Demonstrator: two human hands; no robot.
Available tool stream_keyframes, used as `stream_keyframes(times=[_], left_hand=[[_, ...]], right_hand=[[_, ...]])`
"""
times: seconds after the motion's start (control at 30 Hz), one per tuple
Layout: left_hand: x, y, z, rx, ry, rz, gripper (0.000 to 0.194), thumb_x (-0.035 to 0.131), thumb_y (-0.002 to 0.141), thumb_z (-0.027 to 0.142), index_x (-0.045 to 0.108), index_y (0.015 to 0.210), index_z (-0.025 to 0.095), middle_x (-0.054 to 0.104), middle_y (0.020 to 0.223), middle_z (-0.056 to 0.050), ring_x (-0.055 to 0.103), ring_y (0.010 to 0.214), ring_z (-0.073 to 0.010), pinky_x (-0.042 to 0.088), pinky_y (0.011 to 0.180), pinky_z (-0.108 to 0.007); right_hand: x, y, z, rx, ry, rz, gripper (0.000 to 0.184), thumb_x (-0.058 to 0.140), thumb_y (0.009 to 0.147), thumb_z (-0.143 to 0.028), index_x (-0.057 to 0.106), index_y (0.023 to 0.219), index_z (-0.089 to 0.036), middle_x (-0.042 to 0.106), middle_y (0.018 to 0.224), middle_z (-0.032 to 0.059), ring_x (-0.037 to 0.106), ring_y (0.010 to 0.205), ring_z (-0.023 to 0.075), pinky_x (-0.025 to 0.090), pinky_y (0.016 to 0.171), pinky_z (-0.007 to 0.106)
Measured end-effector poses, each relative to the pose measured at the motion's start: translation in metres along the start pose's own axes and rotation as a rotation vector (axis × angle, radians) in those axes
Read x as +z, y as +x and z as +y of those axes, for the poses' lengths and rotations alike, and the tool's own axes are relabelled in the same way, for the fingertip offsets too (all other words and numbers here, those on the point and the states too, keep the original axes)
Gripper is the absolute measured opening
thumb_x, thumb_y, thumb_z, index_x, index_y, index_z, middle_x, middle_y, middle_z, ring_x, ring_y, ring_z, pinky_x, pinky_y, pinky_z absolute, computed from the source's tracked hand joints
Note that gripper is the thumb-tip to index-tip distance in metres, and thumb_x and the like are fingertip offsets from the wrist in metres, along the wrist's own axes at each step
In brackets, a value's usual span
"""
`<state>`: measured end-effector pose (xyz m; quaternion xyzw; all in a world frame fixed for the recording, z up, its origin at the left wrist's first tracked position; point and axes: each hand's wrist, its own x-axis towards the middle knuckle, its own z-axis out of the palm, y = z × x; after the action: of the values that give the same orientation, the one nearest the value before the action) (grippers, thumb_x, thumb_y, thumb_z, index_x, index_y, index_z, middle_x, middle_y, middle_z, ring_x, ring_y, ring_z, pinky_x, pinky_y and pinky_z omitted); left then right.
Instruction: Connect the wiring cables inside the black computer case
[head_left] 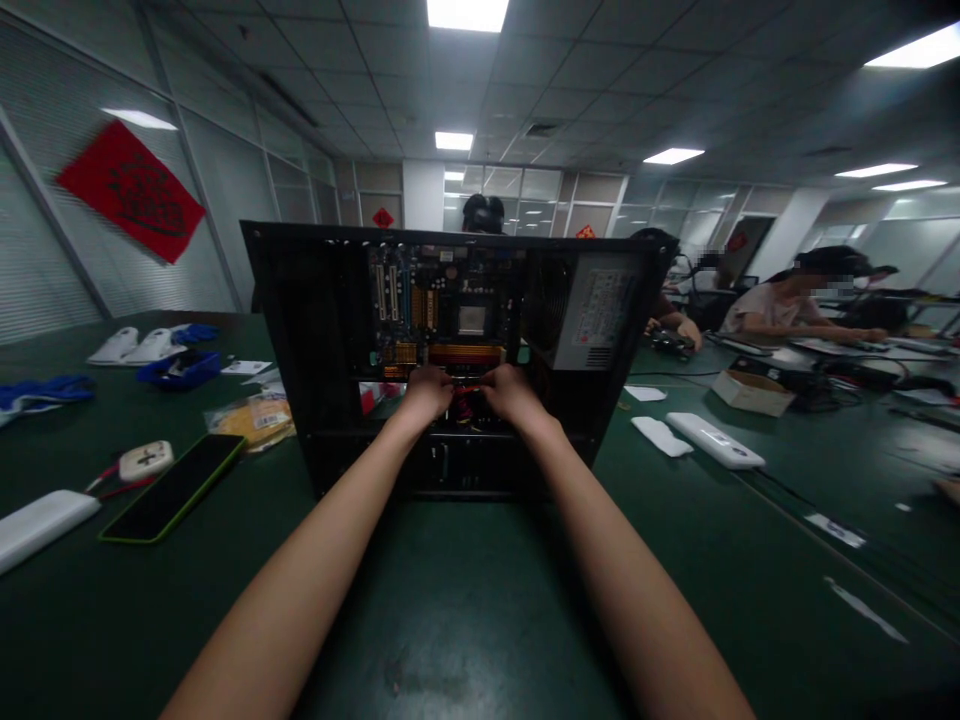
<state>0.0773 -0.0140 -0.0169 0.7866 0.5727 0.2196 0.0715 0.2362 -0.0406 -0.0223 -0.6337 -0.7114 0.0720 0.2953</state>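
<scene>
A black computer case [461, 465] stands on the table with its side uncovered. Inside it, a motherboard [442, 285] fills the upper middle and a silver power supply [598, 315] sits at the upper right. My left hand [427, 395] and my right hand [511, 393] both reach in below the motherboard. Between them run thin red cables [466, 390], which the closed fingers of both hands pinch. The fingertips are small and dim, so the exact grip is hard to see. Dark bundled wires hang just under the hands.
To the left lie a phone [176, 488], a yellow plastic packet [259, 420], a blue tray [180, 370] and blue gloves [45, 392]. A white power bank [715, 440] and an open box [752, 390] are at the right. Other people [787, 305] sit around the table.
</scene>
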Motion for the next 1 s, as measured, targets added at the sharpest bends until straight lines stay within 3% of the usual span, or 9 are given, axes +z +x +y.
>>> stream_keyframes(times=[0.37, 0.73, 1.0], left_hand=[[0.0, 0.001, 0.004, -0.054, 0.01, 0.051, 0.028, 0.056, 0.085, 0.018, 0.081, 0.099, 0.016, 0.078, 0.097, -0.011, 0.071, 0.097, -0.0241, 0.05, 0.082, -0.028], [-0.006, -0.006, 0.011, -0.075, -0.007, 0.005, 0.029, 0.056, 0.086, 0.018, 0.08, 0.1, 0.012, 0.077, 0.1, -0.015, 0.071, 0.096, -0.0262, 0.051, 0.081, -0.029], [-0.005, -0.004, 0.011, -0.096, 0.063, -0.084, 0.03, 0.056, 0.089, 0.021, 0.078, 0.109, 0.013, 0.076, 0.108, -0.013, 0.07, 0.102, -0.0218, 0.05, 0.084, -0.024]], right_hand=[[0.003, 0.003, 0.004, -0.02, -0.01, 0.031, 0.022, 0.059, 0.089, -0.01, 0.079, 0.096, -0.014, 0.076, 0.102, 0.0137, 0.07, 0.097, 0.0226, 0.049, 0.081, 0.025], [0.001, 0.004, 0.002, -0.017, -0.038, 0.018, 0.021, 0.06, 0.089, -0.011, 0.079, 0.098, -0.013, 0.075, 0.104, 0.0151, 0.07, 0.099, 0.0234, 0.049, 0.083, 0.025], [-0.003, 0.0, -0.004, 0.009, -0.138, -0.048, 0.024, 0.057, 0.089, -0.009, 0.078, 0.1, -0.012, 0.076, 0.101, 0.014, 0.07, 0.094, 0.0192, 0.046, 0.078, 0.021]])
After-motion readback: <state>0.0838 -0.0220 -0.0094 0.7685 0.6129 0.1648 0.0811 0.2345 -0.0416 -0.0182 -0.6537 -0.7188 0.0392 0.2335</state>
